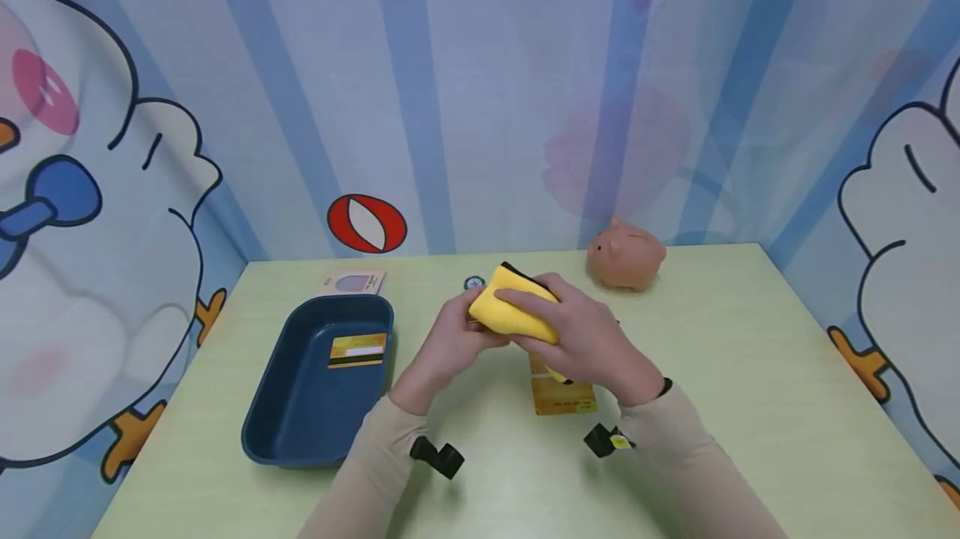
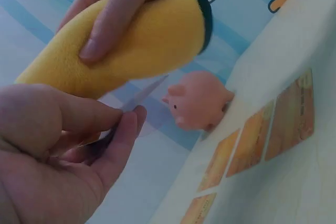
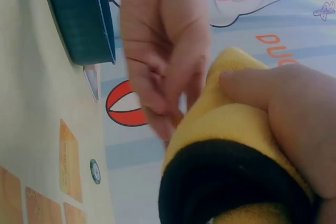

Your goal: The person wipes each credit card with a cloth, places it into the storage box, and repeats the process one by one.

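Observation:
In the head view, my right hand (image 1: pixel 581 331) grips a yellow cloth (image 1: pixel 506 310) with black edging, folded over above the table. Close against it is my left hand (image 1: pixel 453 335). The left wrist view shows the left thumb and fingers pinching a thin flat card (image 2: pixel 149 90), seen almost edge-on just under the cloth; its face is hidden. Below the hands, gold cards (image 1: pixel 564 399) lie on the table, partly covered by the right hand and cloth. A dark blue tray (image 1: pixel 273 406) to the left holds a gold card with a black stripe (image 1: pixel 357 351).
A pink piggy bank (image 1: pixel 626 256) stands at the back right of the table (image 1: pixel 712 439). Behind the tray lies a pale printed booklet or card (image 1: pixel 352 282). A small round token (image 1: pixel 474 281) is near the back edge, before a printed curtain (image 1: pixel 487 89).

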Tool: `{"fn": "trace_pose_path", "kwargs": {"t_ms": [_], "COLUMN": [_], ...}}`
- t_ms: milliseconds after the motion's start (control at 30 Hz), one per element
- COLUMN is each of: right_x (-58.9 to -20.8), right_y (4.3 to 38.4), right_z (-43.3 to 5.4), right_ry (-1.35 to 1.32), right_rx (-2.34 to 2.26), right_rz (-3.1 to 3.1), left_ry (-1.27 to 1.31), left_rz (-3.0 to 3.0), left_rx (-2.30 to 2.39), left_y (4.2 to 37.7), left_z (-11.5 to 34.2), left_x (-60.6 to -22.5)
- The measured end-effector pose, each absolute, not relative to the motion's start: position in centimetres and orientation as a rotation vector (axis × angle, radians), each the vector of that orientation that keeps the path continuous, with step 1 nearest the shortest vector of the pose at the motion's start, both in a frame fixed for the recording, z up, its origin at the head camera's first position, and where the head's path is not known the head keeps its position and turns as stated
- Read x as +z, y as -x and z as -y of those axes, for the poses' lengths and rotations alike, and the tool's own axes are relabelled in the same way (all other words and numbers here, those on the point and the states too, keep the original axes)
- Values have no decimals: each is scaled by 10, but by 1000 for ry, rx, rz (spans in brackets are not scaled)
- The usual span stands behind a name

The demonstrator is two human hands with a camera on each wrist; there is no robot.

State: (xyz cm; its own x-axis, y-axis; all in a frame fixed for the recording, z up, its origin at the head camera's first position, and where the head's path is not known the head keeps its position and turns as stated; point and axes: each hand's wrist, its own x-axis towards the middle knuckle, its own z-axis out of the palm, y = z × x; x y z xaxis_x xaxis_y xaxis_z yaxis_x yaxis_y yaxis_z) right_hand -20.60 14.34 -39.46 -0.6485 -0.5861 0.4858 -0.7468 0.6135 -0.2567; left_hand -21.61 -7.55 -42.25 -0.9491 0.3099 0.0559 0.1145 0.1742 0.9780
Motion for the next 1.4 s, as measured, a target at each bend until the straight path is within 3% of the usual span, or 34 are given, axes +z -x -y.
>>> {"fn": "trace_pose_path", "kwargs": {"t_ms": [467,1400], "right_x": [-400,-388], "right_y": [207,214], "right_z": [-139,-162], "right_ry": [-1141,-1076], "right_rx": [474,513], "right_rz": [2416,2391], "left_ry": [-584,-400], "left_rz": [-2207,-2172], "left_rx": [1891,2079], "left_y": [215,210], "left_z": [87,94], "left_x": [-408,-393]}}
